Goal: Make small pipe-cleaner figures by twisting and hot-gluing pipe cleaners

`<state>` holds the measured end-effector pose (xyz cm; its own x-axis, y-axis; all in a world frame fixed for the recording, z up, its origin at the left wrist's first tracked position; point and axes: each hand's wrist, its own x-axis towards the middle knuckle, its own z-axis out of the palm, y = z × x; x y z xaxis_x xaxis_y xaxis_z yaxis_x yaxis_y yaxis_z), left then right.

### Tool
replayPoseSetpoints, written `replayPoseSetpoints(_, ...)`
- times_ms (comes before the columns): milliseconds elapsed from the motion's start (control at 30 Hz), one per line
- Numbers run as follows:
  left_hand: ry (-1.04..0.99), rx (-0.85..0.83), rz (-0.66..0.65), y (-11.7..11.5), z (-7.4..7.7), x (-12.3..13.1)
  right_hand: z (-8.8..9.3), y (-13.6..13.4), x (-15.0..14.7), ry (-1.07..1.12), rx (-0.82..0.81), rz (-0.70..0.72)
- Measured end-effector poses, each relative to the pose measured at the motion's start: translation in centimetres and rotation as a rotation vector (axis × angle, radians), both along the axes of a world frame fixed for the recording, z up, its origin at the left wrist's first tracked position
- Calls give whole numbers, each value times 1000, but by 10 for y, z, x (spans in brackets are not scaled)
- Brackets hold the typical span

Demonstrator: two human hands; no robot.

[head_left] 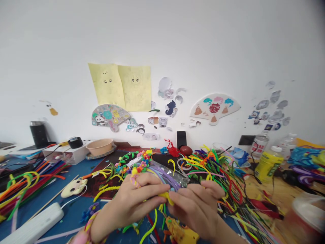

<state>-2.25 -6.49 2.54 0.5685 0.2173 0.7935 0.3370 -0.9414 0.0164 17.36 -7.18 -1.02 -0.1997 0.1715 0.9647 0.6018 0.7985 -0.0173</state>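
Note:
A short yellow pipe cleaner (167,197) is pinched between my two hands, held above the middle of the table's near side. My left hand (138,195) grips it with thumb and fingers; a pink and yellow ring is on one finger. From the other side, my right hand (196,206) has its fingertips closed on the same piece, hiding part of it. Below the hands lie a yellow-orange figure (181,232) and a loose yellow-green pipe cleaner (149,230). Behind them sits a clear bag of purple pipe cleaners (166,174) beside a cluster of colourful pipe-cleaner flowers (142,164).
Many coloured pipe cleaners (228,183) are heaped at the right, with a yellow bottle (269,164) and a blurred cup (308,213) beyond. At left are a white power strip (38,225), a cream face-shaped object (74,187) and a peach bowl (100,146). A phone (181,139) leans on the wall.

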Motion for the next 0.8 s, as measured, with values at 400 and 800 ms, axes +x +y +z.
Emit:
replayPoseSetpoints(400, -340, -848, 31, 5, -22, 32, 18, 6, -9, 14, -72, -57)
replayPoseSetpoints(800, -443, -894, -18, 17, -15, 26, 16, 20, 0, 40, -419, -9)
